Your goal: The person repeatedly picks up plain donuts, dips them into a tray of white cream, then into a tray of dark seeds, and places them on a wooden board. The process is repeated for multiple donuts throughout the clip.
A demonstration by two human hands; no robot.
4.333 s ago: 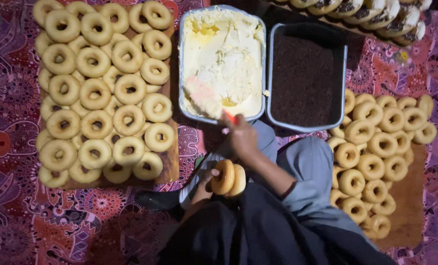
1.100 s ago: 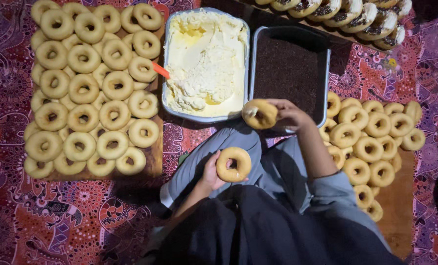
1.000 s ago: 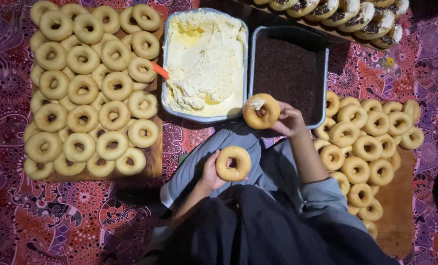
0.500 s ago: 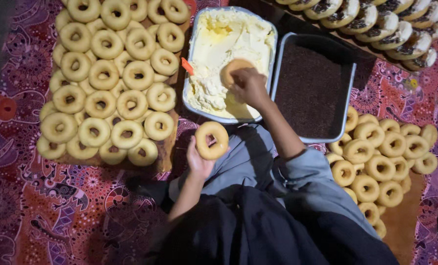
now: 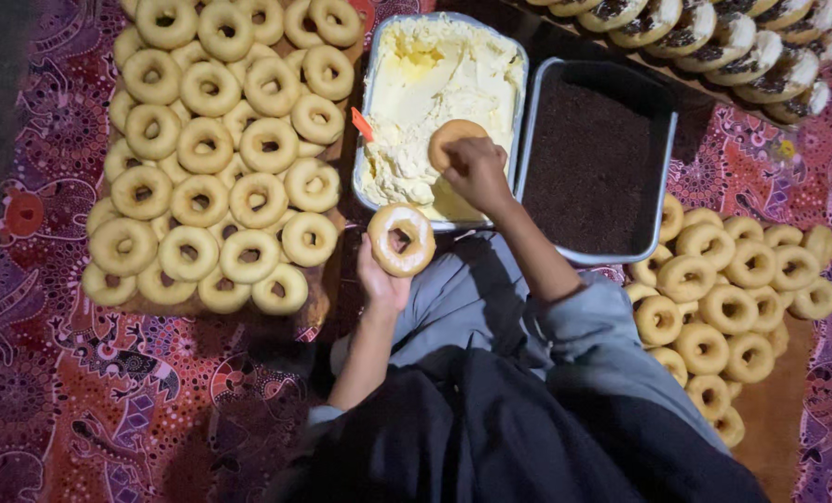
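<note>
The right hand [image 5: 477, 169] pinches a doughnut half [image 5: 453, 140], pressed face-down into the cream tray [image 5: 518, 112], as half a second ago. The left hand [image 5: 383, 279] grips a ring doughnut [image 5: 401, 239] nearer the body. Right of it, a dark crumb tray [image 5: 663, 186]; plain doughnuts [image 5: 211, 158] lie left.
</note>
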